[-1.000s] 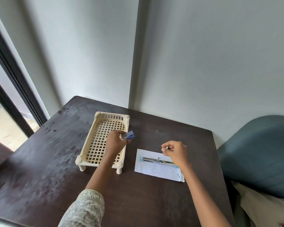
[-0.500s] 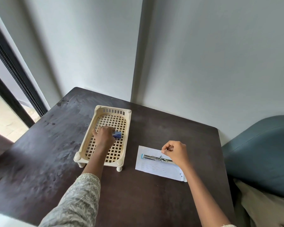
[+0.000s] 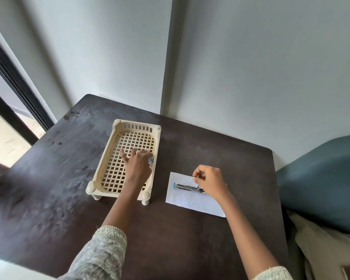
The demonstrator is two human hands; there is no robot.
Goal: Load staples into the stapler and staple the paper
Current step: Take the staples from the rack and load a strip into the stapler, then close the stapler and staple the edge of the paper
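The metal stapler [image 3: 187,187] lies opened flat on a white sheet of paper [image 3: 190,202] on the dark table. My right hand [image 3: 209,181] hovers over the stapler's right end, thumb and forefinger pinched on a thin staple strip [image 3: 194,177] that barely shows. My left hand [image 3: 136,164] is inside the cream lattice basket [image 3: 137,126], fingers spread. A small blue staple box [image 3: 151,159] sits blurred beside its thumb, against the basket's right wall.
The dark wooden table [image 3: 49,178] stands in a corner against grey walls. A blue upholstered chair [image 3: 321,178] is close to its right edge. A dark-framed window [image 3: 10,118] runs along the left.
My left hand carried the blue staple box from above the basket's right rim down into the basket and spread its fingers. My right hand stayed pinched over the stapler.
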